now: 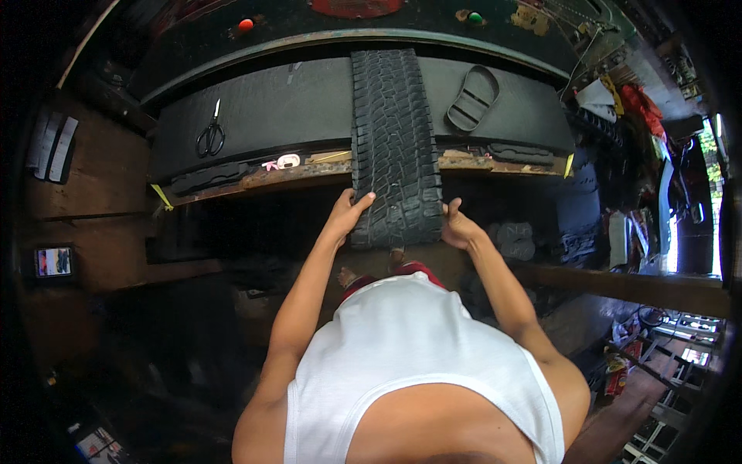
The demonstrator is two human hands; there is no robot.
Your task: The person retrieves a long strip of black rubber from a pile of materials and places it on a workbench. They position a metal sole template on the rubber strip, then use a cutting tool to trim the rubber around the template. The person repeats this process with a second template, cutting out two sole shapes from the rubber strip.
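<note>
A long black strip of tire tread (393,131) lies over the dark work surface, its near end sticking out past the front edge toward me. My left hand (348,216) grips the strip's left edge near that end, thumb on top of the tread. On the opposite edge my right hand (461,226) holds the strip, its thumb raised and its other fingers partly hidden. To the right of the tread stands a sole-shaped metal cutting die (473,98) on the surface. Black-handled scissors (210,139) rest on the left part.
Behind the work surface (255,108) is a dark green machine with a red button (246,25) and a green button (475,18). A wooden ledge (309,172) with small items runs along the front. A phone-like screen (53,262) is at the far left, a wooden beam (618,288) at the right.
</note>
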